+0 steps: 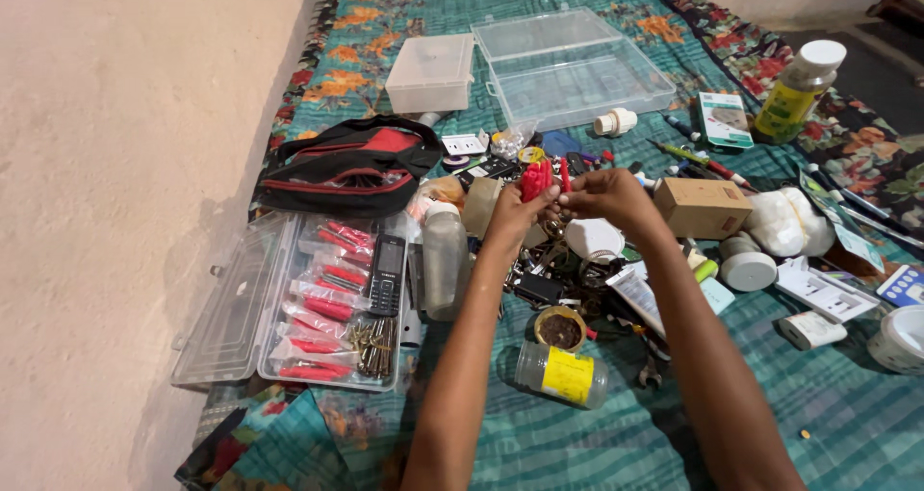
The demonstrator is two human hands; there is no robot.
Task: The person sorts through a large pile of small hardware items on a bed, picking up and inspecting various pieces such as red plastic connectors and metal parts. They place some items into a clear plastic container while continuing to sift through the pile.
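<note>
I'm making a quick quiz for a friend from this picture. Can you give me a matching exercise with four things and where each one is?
Things:
1. Red plugs
2. Black phone
3. Cardboard box
4. Jar with yellow label

Places:
A. Lying on its side on the cloth, between the two forearms
B. Pinched between the left hand and the right hand
C. On the cloth just right of the right hand
D. Inside the open clear case by the wall, on the red packets

Pairs: 1-B, 2-D, 3-C, 4-A
</note>
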